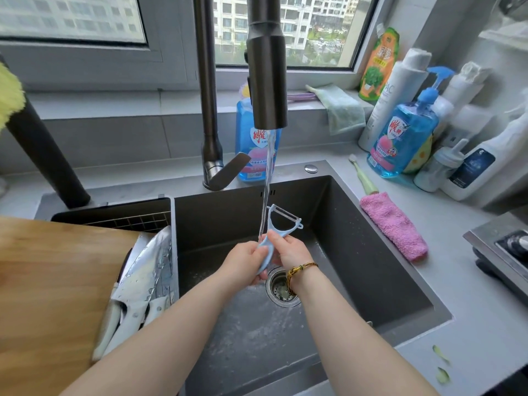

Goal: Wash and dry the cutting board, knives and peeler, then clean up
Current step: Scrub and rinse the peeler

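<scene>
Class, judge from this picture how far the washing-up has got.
Done, seemingly: the knives lie wet beside the cutting board. In hand: left hand and right hand hold the peeler under running water. Left: drying, and the peel scraps on the counter.

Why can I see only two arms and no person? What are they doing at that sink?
The camera sits on the person's head and looks down, so you see only their own arms. The left hand and the right hand both hold a blue peeler under water running from the tap into the sink. On the left lie wet knives beside a wooden cutting board. On the counter to the right lies a pink cloth, and a blue soap bottle stands behind it.
</scene>
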